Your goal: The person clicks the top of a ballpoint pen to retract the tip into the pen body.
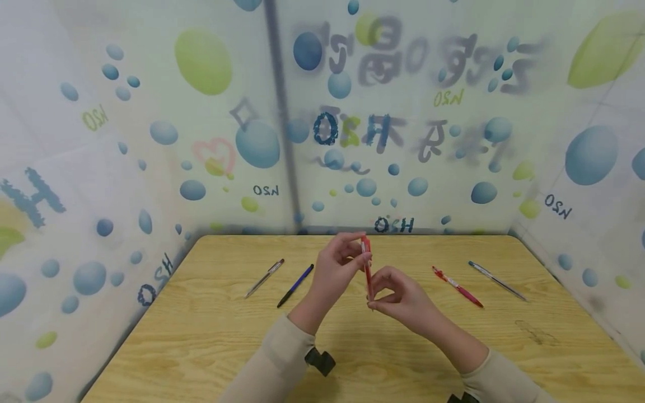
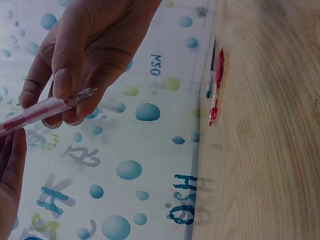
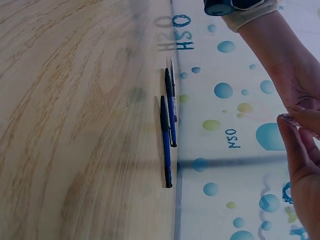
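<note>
A red gel pen (image 1: 368, 273) with a clear tip is held nearly upright above the table, between both hands. My left hand (image 1: 339, 263) grips its upper end, thumb and fingers round the barrel. Lower down, my right hand (image 1: 403, 298) pinches the bottom end by the tip. In the left wrist view the pen (image 2: 40, 111) lies slantwise, its pointed tip by the right thumb; the left hand (image 2: 11, 175) is cut off at the edge. In the right wrist view the right fingers (image 3: 295, 150) pinch the tip, and most of the barrel is hidden.
On the wooden table (image 1: 201, 347), a clear pen with a dark end (image 1: 264, 278) and a blue-and-black pen (image 1: 295, 285) lie left. Right of the hands lie another red pen (image 1: 457, 286) and a clear pen with a blue end (image 1: 498, 281). Bubble-printed curtains (image 1: 413, 162) enclose the table.
</note>
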The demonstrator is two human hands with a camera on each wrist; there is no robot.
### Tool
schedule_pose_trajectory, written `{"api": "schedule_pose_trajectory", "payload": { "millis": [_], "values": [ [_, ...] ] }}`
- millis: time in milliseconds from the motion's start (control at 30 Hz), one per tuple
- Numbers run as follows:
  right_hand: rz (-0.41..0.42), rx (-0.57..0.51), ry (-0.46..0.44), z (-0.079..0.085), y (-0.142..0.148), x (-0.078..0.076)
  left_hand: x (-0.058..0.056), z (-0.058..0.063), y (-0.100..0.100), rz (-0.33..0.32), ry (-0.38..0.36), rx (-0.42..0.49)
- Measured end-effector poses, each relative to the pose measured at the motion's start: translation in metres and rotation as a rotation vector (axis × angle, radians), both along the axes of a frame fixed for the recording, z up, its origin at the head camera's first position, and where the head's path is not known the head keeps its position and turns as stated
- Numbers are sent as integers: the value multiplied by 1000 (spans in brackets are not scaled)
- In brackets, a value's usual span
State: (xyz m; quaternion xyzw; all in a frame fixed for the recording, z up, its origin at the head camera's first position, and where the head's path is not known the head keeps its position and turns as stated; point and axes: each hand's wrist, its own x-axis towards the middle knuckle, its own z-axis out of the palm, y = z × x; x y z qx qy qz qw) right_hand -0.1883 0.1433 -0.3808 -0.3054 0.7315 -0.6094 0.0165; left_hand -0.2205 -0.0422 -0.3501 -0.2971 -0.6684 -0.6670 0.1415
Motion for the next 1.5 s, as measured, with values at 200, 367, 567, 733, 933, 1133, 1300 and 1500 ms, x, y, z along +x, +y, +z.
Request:
{"api": "schedule_pose_trajectory", "payload": {
  "millis": [200,367,567,733,933,1133,1300,1500],
  "values": [
    [7,-10,8,-1,0,0,-1,-1,-1,-7,2,-10],
    [8,-12,7,-2,0,0,0,1,-2,-5,1,-23],
    [-1,2,17,-2,1,0,0,2,-3,-5,-8,-57],
    [16,-2,14,-2,1,0,0,4,-5,-12,-15,-114],
    [20,19,10,-4,3,0,1,5,-7,-33,-35,-178],
    [43,46,5,-5,6,0,1,-1,-14,-86,-69,-246],
    [68,76,6,-5,9,-1,3,-3,-22,-109,-47,-315],
    [83,147,23,-4,16,-1,3,-4,-30,-119,-33,-457]
  ]
}}
